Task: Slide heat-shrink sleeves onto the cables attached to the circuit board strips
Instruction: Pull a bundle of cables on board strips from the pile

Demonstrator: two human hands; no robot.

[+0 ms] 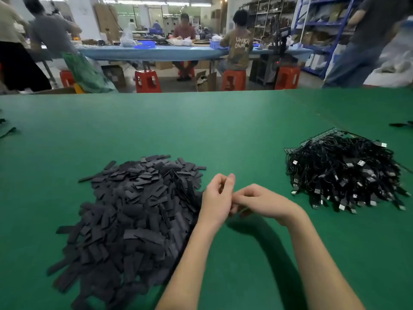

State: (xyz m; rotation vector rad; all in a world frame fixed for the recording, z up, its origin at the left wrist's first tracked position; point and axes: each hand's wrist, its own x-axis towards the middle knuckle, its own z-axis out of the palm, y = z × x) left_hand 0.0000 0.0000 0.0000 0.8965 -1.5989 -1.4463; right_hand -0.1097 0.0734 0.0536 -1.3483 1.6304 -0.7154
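Both hands meet over the green table (pixel 201 121), the left hand (pixel 215 201) raised with fingers curled and fingertips together, the right hand (pixel 260 202) curled beside it and touching it; whether either holds anything cannot be told. The pile of black sleeves (pixel 136 211) lies just left of the left hand, its edge reaching the wrist. The heap of cables (pixel 344 173) sits well apart to the right.

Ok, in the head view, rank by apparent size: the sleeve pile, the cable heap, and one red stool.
1. Pile of flat black heat-shrink sleeves, though it lies nearest the camera.
2. Tangled heap of black cables with circuit board strips.
3. Red plastic stool, far off, so its true size is unsure.
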